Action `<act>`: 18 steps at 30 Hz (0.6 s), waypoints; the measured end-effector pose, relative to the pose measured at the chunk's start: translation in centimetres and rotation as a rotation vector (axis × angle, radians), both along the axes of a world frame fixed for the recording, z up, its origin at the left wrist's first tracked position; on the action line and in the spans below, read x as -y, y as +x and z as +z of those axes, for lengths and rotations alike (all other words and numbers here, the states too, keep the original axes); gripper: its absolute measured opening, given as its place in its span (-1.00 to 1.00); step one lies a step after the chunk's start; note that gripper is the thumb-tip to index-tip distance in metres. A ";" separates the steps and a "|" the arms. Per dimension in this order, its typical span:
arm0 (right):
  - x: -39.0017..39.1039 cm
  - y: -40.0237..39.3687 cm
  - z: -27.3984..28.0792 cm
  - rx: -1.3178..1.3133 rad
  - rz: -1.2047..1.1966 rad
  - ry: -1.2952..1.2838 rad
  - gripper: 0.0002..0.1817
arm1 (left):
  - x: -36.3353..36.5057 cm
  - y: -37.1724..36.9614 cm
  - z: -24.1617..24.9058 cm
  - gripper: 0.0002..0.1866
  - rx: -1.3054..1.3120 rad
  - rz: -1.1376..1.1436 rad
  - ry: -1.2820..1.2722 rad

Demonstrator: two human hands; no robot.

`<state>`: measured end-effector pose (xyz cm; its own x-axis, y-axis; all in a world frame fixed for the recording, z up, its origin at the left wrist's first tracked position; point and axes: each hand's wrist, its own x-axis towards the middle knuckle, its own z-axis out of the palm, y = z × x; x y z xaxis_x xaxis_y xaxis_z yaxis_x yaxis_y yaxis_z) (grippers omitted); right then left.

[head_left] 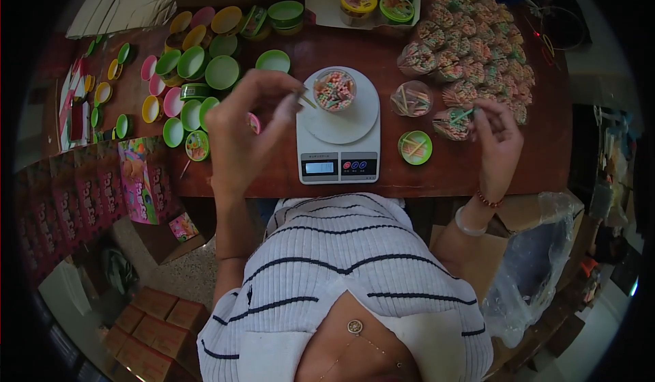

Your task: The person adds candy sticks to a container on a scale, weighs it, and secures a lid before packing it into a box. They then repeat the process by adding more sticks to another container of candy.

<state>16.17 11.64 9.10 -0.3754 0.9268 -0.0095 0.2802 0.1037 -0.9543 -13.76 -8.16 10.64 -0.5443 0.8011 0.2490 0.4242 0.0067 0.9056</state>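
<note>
A clear cup [334, 90] packed with thin pastel sticks stands on the white kitchen scale [339, 170]. My left hand [254, 126] is beside the cup, thumb and fingertips closed on a thin yellowish stick [308, 101]. On the right, my right hand [497, 135] pinches a light green stick [463, 116] over a full cup of sticks [449, 126]. Between the scale and that hand are a clear tub [411, 98] with a few loose sticks and a green-rimmed cup [415, 148] holding more of them. The figures on the scale's display are too small to read.
Many bundles of sticks in clear cups [477, 40] fill the right rear of the table. Green, yellow and pink tubs [222, 73] crowd the left. A white tray [315, 3] of lidded tubs sits at the back. Printed pink packaging [140, 180] lines the left front edge.
</note>
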 end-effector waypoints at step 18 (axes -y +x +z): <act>6.5 -6.1 -4.9 0.052 0.213 0.289 -0.32 | 3.6 -0.2 -2.5 -0.73 -0.276 0.198 -0.288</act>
